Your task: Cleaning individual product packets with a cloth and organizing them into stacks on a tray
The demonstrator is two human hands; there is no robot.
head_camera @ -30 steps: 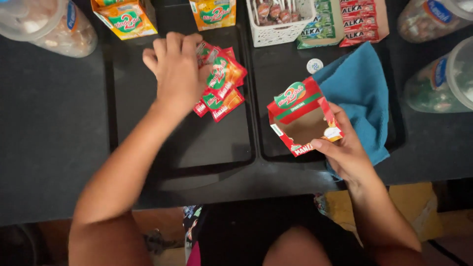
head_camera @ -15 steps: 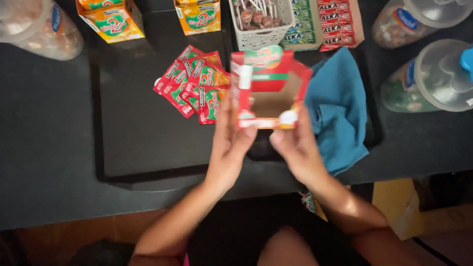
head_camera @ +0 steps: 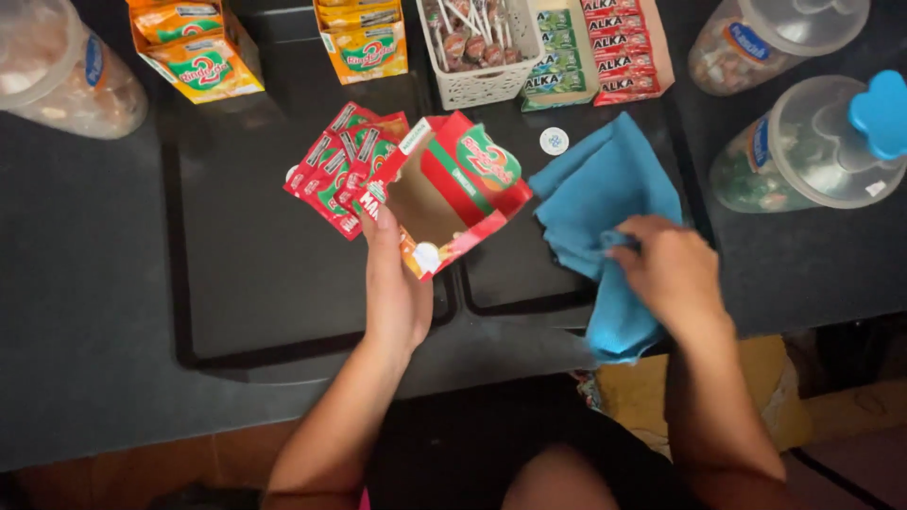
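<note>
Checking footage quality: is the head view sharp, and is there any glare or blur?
Head view: mostly sharp; red box in left hand is clear; right hand on blue cloth slightly soft; mild glare on jar lids; dark counter underlit.

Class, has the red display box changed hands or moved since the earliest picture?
Yes. The red box has gone leftward, from above the blue cloth to beside the sachets, now in the left hand.

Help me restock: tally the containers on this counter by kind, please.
Clear plastic jars: 3
Orange display boxes: 2
Red display box, open and empty, in the left hand: 1
White basket of lollipops: 1
Total: 7
</note>
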